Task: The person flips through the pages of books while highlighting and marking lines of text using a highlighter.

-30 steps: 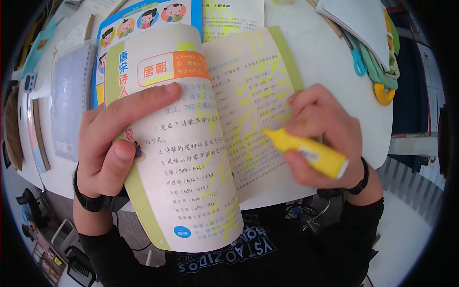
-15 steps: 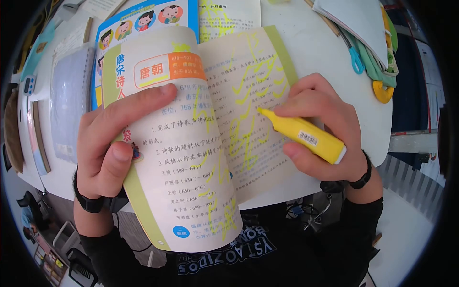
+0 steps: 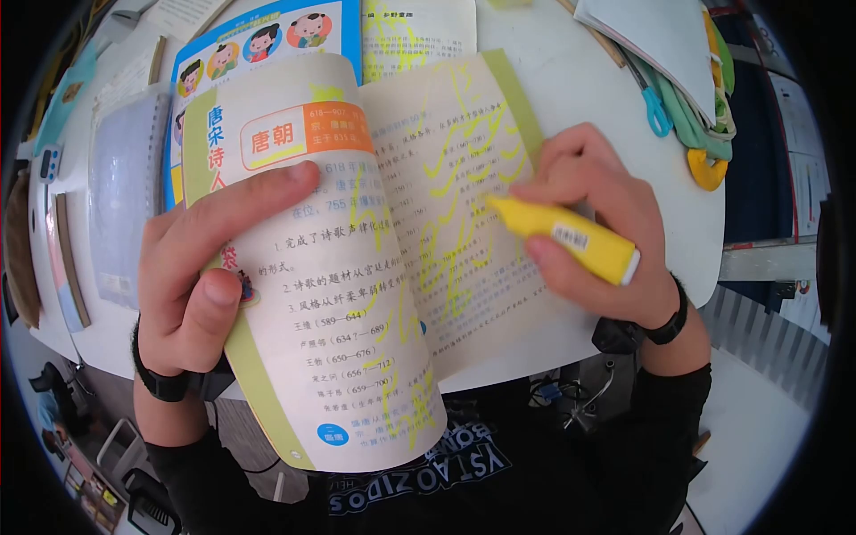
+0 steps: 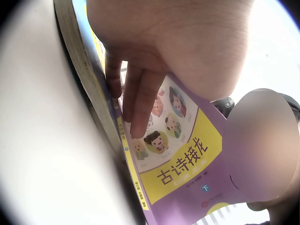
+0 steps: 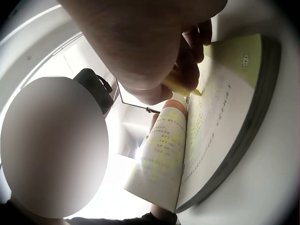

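An open book (image 3: 348, 259) with green page edges is held up at its left side by my left hand (image 3: 192, 276). The index finger and thumb lie over the left page, while other fingers (image 4: 145, 101) press on the purple back cover (image 4: 183, 206) in the left wrist view. My right hand (image 3: 615, 209) pinches a yellow highlighter (image 3: 571, 236) between thumb and fingers, its tip over the lines of text on the right page. Yellow strokes mark both pages. In the right wrist view the highlighter (image 5: 176, 86) is partly hidden by the fingers.
Behind the open book lie a blue book (image 3: 299, 58) with cartoon children and a marked printed page (image 3: 419, 40). A spiral-bound clear folder (image 3: 125, 196) is at the left. Scissors with blue handles (image 3: 657, 111), papers (image 3: 664, 49) and a green cloth pouch (image 3: 704, 138) are at the right.
The right hand has moved the highlighter up the right page, most of it in the first half second. The left hand keeps its hold on the book, which shifts slightly left in view.
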Demonstrator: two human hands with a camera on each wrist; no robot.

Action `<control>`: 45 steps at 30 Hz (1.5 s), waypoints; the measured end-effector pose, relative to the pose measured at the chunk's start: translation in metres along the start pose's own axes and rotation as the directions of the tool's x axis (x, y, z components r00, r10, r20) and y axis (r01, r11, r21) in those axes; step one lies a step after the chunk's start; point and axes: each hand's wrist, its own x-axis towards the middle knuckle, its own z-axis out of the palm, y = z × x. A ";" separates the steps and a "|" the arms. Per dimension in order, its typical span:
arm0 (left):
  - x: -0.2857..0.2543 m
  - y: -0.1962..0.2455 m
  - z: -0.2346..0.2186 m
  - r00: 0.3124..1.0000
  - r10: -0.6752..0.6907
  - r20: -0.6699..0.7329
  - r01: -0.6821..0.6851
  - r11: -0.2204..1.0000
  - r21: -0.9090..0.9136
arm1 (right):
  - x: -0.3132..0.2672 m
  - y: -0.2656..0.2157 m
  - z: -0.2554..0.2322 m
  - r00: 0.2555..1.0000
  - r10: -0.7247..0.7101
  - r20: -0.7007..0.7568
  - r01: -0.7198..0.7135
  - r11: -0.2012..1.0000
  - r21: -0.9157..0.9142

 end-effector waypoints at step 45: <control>-0.002 0.012 0.001 0.999 0.050 -0.007 -0.050 0.998 -0.030 | -0.009 -0.018 -0.008 0.902 0.210 -0.376 -0.113 0.958 0.264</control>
